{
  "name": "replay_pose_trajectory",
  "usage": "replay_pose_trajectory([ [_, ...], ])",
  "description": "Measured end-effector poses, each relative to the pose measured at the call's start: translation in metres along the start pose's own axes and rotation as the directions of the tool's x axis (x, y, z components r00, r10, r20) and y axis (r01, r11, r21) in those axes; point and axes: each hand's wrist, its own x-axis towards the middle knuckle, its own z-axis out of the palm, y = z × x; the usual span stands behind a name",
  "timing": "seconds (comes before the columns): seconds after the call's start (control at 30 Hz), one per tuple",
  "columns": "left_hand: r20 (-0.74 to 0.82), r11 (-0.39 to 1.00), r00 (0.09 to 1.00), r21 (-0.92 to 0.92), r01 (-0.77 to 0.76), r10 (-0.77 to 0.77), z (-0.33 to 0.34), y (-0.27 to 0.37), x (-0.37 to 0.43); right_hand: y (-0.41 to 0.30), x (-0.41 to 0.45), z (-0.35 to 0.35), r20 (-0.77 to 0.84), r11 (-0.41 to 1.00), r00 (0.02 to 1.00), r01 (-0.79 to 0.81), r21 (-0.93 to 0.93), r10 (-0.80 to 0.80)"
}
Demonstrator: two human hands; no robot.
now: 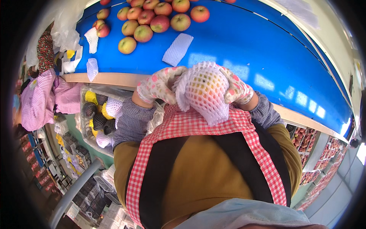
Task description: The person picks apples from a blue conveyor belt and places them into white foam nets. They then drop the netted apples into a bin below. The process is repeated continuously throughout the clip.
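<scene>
Close to my chest, both gloved hands grip an apple in a white foam net sleeve (207,86). My left hand (161,86) holds it from the left side, with the folded edge of the net by its fingers. My right hand (237,87) presses on the opposite side. Yellow and red skin shows through the mesh, and one end of the net hangs loose below the fruit. A flat white foam net (177,49) lies on the blue table surface (228,37) beyond my hands. Past it sits a group of loose red and yellow apples (143,33).
More foam nets (92,68) lie at the table's left, one over its wooden edge (105,79). A lined crate (85,126) of apples in black, yellow and white nets stands at my left. Another person's checked sleeve (38,100) is further left. Apple crates (306,140) are stacked at lower right.
</scene>
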Motion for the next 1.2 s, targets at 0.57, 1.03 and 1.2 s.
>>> replay_pose_trajectory([
  [0.57, -0.646, 0.848, 0.551, 0.374, -0.375, 0.529, 0.050, -0.028, 0.006, -0.011, 0.037, 0.012, -0.120, 0.248, 0.636, 0.115, -0.962, -0.762],
  [1.03, -0.105, 0.190, 0.310, 0.947, -0.259, 0.945, 0.054, -0.011, 0.004, 0.004, 0.079, -0.001, -0.353, 0.691, 0.595, 0.595, -0.409, -0.722],
  [1.2, -0.496, 0.620, 0.377, 0.676, -0.398, 0.782, 0.029, -0.020, 0.010, 0.008, 0.074, -0.004, -0.279, 0.787, 0.779, 0.400, -0.469, -0.562],
])
